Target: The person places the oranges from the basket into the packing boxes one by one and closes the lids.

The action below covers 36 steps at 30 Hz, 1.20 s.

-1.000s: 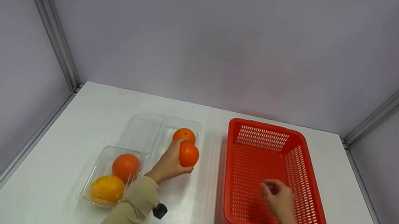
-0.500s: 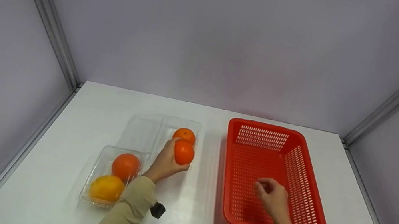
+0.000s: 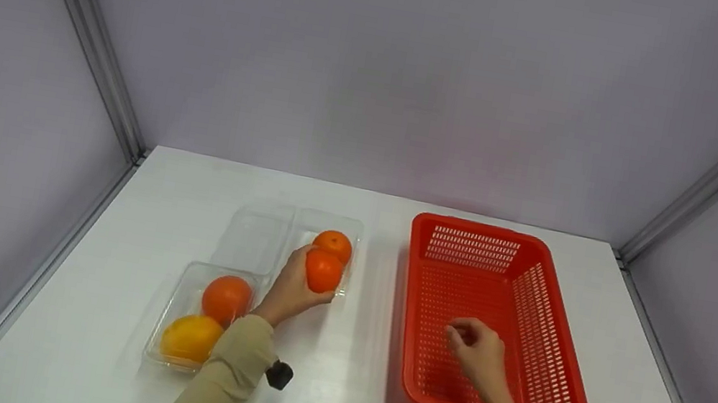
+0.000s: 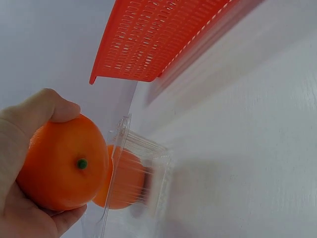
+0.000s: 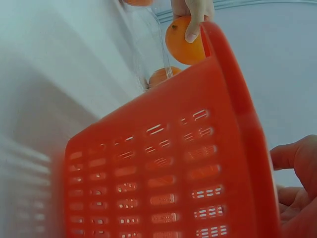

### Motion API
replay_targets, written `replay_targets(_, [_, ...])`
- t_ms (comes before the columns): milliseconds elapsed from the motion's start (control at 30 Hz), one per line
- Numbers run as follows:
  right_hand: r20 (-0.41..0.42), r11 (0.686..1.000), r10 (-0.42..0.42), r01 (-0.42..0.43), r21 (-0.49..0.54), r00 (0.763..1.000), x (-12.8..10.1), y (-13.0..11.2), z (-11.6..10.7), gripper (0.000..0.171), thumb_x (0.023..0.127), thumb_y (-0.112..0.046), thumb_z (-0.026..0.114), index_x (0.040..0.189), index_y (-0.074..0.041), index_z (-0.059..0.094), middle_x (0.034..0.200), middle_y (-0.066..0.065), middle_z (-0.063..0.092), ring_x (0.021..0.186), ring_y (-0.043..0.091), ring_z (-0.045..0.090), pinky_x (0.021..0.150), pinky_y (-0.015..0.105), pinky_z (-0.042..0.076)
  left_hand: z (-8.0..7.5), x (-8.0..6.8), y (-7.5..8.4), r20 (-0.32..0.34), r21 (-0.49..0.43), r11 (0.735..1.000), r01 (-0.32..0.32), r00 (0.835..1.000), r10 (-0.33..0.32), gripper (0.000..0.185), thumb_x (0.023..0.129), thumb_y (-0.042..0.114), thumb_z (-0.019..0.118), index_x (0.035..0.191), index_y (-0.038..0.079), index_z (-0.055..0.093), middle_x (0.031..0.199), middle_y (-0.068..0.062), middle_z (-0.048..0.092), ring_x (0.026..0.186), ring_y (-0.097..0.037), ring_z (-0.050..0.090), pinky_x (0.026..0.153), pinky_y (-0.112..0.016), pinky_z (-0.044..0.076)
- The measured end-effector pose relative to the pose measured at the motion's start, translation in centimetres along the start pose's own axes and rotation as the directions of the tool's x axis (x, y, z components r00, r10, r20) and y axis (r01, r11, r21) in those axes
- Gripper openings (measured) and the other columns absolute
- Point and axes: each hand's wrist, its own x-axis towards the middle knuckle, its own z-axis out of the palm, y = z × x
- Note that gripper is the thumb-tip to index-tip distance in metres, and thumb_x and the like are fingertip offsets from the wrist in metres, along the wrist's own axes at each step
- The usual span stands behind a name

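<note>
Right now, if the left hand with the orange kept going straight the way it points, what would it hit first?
Probably the other orange in the clear tray: the left hand points its held orange at it, nearly touching, though depth is unclear.

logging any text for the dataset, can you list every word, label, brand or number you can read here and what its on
None: no words, numbers or signs can be read in any view.
The red basket shows only plain slots.
The clear trays carry no label.
The orange in the left hand has no sticker showing.
</note>
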Motion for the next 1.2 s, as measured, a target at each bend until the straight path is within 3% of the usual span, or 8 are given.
replay_targets(500, [0.021,1.000,-0.010,0.010,0.005,1.000,0.3,-0.5,0.7,0.013,0.089,-0.004,0.064,0.098,0.004,0.068,0.086,0.017,0.071,0.067,0.005,0.056,0.058,0.015,0.046,-0.6,0.8,-0.6,-0.070,0.005,0.999,0.052,0.996,-0.052,0.085,0.070,0.011,0.076,0.140,-0.006,0.031,0.138,-0.025,0.045,0.122,-0.038,0.050,0.110,-0.054,0.040])
replay_targets(1200, [0.024,0.994,-0.060,0.058,0.087,0.998,0.6,-2.3,2.3,0.011,0.088,-0.002,0.065,0.096,0.004,0.068,0.086,0.018,0.070,0.070,0.010,0.059,0.061,0.014,0.049,-0.2,1.9,-1.1,-0.084,-0.022,0.990,0.136,0.987,-0.137,0.087,0.073,0.009,0.075,0.145,-0.002,0.026,0.144,-0.022,0.040,0.128,-0.036,0.047,0.115,-0.054,0.035])
